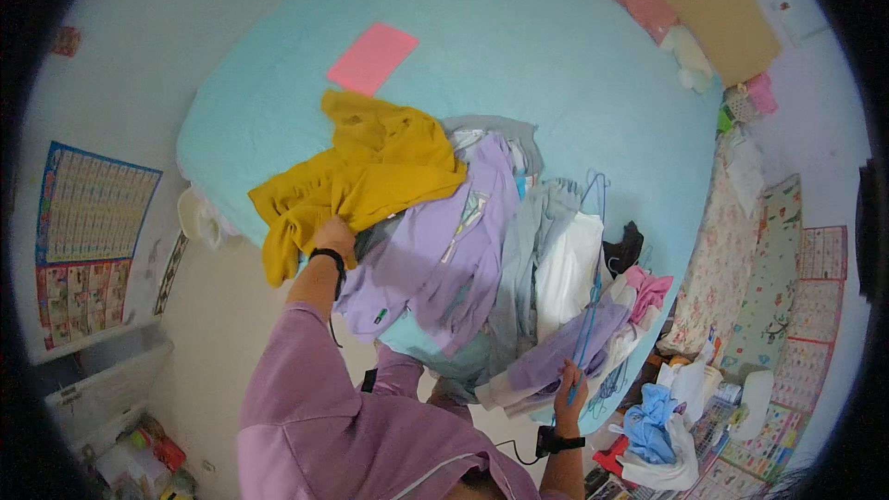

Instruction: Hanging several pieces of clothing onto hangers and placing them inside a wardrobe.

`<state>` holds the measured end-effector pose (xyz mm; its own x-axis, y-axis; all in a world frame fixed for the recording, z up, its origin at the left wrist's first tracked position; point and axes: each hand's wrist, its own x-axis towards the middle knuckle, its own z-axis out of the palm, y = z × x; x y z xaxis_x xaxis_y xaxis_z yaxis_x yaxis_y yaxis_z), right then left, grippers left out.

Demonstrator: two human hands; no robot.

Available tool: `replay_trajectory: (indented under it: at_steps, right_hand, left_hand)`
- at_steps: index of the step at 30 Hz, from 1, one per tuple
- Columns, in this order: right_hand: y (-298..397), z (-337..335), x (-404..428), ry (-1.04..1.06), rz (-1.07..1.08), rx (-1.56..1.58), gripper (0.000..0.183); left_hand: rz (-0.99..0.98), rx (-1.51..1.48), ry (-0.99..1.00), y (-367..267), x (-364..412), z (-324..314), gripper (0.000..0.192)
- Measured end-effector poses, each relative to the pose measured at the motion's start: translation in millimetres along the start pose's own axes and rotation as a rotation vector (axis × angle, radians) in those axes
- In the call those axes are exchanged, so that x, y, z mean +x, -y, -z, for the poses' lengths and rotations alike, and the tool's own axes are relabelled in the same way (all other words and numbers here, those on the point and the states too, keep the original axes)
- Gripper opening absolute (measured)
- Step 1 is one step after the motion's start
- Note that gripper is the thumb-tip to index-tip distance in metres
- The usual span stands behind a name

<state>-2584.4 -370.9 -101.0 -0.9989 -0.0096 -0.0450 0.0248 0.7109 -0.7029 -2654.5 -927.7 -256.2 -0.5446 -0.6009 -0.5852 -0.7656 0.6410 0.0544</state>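
On the bed with its light blue sheet (611,48), a mustard-yellow hooded garment (389,153) lies at the left of a spread of clothes. My left hand (336,239) is at its lower edge, with cloth gathered at the fingers. A light purple zip-neck top (451,236) lies beside it. My right hand (571,385) grips a blue clothes hanger (589,326) over purple and white clothes at the lower right. Between the hands lie grey trousers (517,278) and a white garment (569,271). A pink rectangular sheet (373,59) is flat beyond the yellow garment.
More hangers (611,385), a black item (623,248) and a pink cloth (649,292) are near the bed's right edge. Beyond that edge stand heaped blue and white cloths (656,423). Posters (97,205) hang on the left wall; a large tan board (715,7) leans at the far right.
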Motion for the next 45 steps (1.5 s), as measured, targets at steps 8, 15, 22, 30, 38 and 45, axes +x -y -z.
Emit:
replay_trajectory:
  at_steps: [8,15,22,30,38,45]
  right_hand:
    - [86,-23,22,0.075,-0.097,0.074,0.037]
    - [71,-23,4,0.015,-0.087,0.071,0.034]
    - [79,-8,-27,-0.029,-0.218,0.092,0.032]
    - [43,7,-65,-0.097,-0.226,0.151,0.034]
    - [84,-40,-23,0.055,-0.174,0.24,0.036]
    - [65,-109,16,0.142,-0.476,0.702,0.032]
  left_hand:
    - [-0.118,-0.21,-0.575,133,75,131,0.042]
    - [-0.241,-0.255,-1.276,81,36,190,0.051]
    - [-0.232,-0.452,0.069,-13,6,-49,0.074]
    - [-0.231,-0.594,0.22,-77,-48,-52,0.087]
    - [-1.081,-0.257,0.581,-111,-221,10,0.064]
    - [-1.197,-0.299,0.627,-84,-263,-26,0.065]
